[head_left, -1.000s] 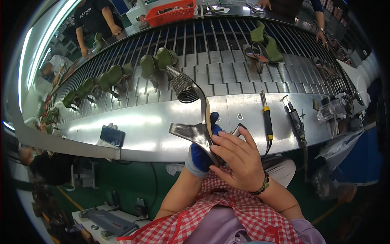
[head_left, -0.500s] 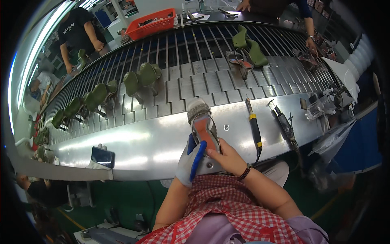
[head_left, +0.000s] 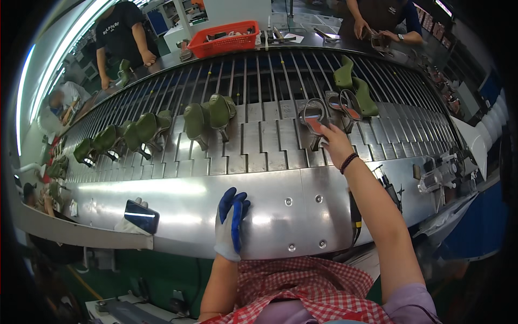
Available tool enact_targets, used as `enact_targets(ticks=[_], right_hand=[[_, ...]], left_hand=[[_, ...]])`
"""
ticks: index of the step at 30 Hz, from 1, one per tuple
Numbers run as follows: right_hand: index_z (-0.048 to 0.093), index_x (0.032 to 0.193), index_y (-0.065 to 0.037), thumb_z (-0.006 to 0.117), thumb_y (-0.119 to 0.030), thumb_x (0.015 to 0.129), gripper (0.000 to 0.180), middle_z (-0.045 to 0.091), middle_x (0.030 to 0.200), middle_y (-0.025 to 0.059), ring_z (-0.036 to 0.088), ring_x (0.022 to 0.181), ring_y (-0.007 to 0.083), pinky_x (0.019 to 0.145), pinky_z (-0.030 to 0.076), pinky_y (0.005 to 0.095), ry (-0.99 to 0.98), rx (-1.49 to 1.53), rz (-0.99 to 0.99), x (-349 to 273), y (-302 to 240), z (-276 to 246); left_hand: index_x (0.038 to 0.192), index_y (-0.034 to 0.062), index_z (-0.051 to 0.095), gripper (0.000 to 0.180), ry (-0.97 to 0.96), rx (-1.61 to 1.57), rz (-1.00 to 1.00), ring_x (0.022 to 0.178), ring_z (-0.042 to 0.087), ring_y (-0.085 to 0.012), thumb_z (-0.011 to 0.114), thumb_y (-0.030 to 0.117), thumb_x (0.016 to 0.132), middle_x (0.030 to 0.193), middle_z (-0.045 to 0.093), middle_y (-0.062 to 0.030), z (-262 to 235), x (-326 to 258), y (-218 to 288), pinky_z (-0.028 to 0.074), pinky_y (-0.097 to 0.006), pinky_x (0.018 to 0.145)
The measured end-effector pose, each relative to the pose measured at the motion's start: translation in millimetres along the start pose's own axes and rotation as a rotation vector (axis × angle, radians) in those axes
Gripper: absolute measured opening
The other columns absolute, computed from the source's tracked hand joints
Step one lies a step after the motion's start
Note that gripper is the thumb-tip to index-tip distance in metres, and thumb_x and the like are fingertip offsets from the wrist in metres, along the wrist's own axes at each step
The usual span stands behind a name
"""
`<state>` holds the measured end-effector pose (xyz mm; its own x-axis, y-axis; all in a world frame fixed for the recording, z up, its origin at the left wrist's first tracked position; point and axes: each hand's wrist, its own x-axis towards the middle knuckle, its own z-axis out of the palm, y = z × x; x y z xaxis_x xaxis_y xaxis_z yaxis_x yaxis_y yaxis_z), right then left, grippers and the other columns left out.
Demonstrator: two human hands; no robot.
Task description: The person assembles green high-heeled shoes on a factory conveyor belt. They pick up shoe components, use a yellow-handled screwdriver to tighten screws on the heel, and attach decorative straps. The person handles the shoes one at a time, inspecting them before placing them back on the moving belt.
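My right hand (head_left: 339,144), bare and with a beaded bracelet at the wrist, reaches over the conveyor. Its fingers close on a high-heeled sandal (head_left: 313,120) with a reddish insole, which is at the slats. Just right of it, another heeled sandal (head_left: 350,106) stands beside green shoe-shaped pieces (head_left: 367,98). My left hand (head_left: 231,221), in a grey-and-blue glove, hovers over the metal ledge (head_left: 270,202) with fingers loosely bent and nothing in them. To its left lies a dark phone (head_left: 141,216) with a pale glove (head_left: 129,222) partly under it.
Green heeled shoes (head_left: 145,129) stand in a row along the conveyor's left side. A yellow-banded black hand tool (head_left: 356,216) lies partly behind my right forearm. Across the belt are a red basket (head_left: 222,48) and co-workers, one handling a sandal (head_left: 382,43).
My right hand has carried the sandal from the ledge forward to the conveyor, beside the other one. The left hand has let go of it and moved left. The view has shifted.
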<state>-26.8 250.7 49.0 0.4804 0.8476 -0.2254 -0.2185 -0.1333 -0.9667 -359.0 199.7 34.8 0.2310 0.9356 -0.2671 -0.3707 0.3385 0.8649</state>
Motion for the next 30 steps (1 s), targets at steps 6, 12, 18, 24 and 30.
enact_targets(ticks=[6, 12, 18, 24, 30], right_hand=[[0.028, 0.142, 0.005, 0.062, -0.031, 0.088, 0.073, 0.032, 0.146, 0.0278, 0.033, 0.135, 0.0401, 0.113, 0.025, 0.0422, 0.028, -0.733, -0.429, -38, 50, 18], [0.045, 0.133, 0.0, 0.054, -0.036, 0.09, 0.057, 0.042, 0.142, 0.0146, 0.032, 0.138, 0.0272, 0.114, 0.019, 0.0498, -0.192, -1.255, -0.628, -100, 81, 58], [0.051, 0.124, -0.002, 0.053, -0.033, 0.091, 0.045, 0.049, 0.137, 0.0112, 0.036, 0.135, 0.023, 0.113, 0.021, 0.0484, -0.095, -1.18, -0.607, -99, 81, 42], [0.055, 0.118, -0.006, 0.054, -0.03, 0.091, 0.036, 0.053, 0.131, 0.0086, 0.041, 0.131, 0.0217, 0.112, 0.022, 0.0476, -0.092, -1.1, -0.634, -101, 87, 43], [0.057, 0.115, -0.006, 0.055, -0.023, 0.09, 0.031, 0.055, 0.127, 0.0074, 0.044, 0.128, 0.0211, 0.112, 0.024, 0.0457, -0.075, -0.958, -0.631, -98, 92, 44]], left_hand=[[0.142, 0.0058, 0.036, 0.049, -0.118, 0.184, 0.264, 0.119, 0.05, -0.0196, 0.052, 0.018, 0.098, 0.136, 0.048, -0.0099, 1, 86, 30, 0.041, -0.035, 0.102], [0.148, 0.0068, 0.023, 0.075, 0.057, 0.331, 0.295, 0.118, 0.051, -0.018, 0.066, 0.022, 0.089, 0.13, 0.051, -0.0078, 3, 223, 47, 0.042, -0.031, 0.095], [0.147, 0.012, 0.024, 0.077, 0.029, 0.145, 0.212, 0.113, 0.054, -0.0225, 0.069, 0.018, 0.086, 0.127, 0.054, -0.0063, 36, 278, 40, 0.048, -0.038, 0.088], [0.114, 0.01, 0.059, 0.037, -0.179, -0.349, -0.024, 0.087, 0.064, -0.0234, 0.063, 0.032, 0.085, 0.1, 0.066, -0.0073, 5, 260, 55, 0.055, -0.037, 0.078], [0.113, 0.009, 0.059, 0.04, -0.025, -0.338, -0.043, 0.079, 0.065, -0.0271, 0.06, 0.038, 0.085, 0.096, 0.067, -0.0103, 13, 74, 76, 0.055, -0.042, 0.074]])
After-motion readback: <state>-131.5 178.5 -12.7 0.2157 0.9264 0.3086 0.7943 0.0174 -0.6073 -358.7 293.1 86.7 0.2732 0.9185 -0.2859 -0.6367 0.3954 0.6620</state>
